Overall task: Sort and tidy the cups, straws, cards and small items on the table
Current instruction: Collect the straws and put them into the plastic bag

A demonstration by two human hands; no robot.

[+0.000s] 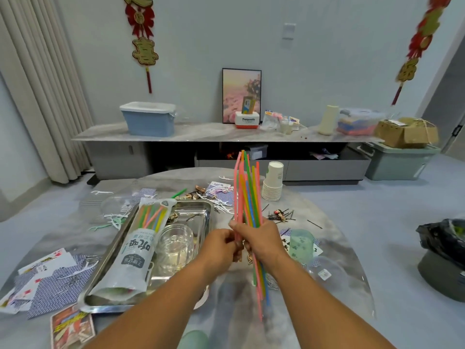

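Both hands meet above the middle of the round grey marble-patterned desk [334, 238]: the right hand [259, 241] has its grip wrapped round a loose bundle of long plastic straws in pink, orange, green and blue [247, 195], held nearly upright with the ends uneven above and below the fist, while the left hand [221, 244] has its grip pinched on one or two of the pink straws at the bundle's left side, seemingly squaring them up. By my reading the sorting is only partly along. Straws are the group in hand; the printed plastic straw bag [139, 244], already holding some coloured straws, lies slanted across the shiny steel tray [198, 207] on the left, next to a clear glass tumbler [177, 245], and one green straw [179, 193] lies loose beyond the tray. The white paper cups [273, 182] stand nested in a stack at the far side, which looks settled. Much is left: blue-backed playing cards [50, 280] are scattered at the near left, with more at the far side and under a pale green translucent plastic cup [301, 244] that stands just right of the hands. White floss picks [110, 220] are strewn left of the tray and behind it, and black hairpins [281, 215] lie in a loose heap beyond the right hand.
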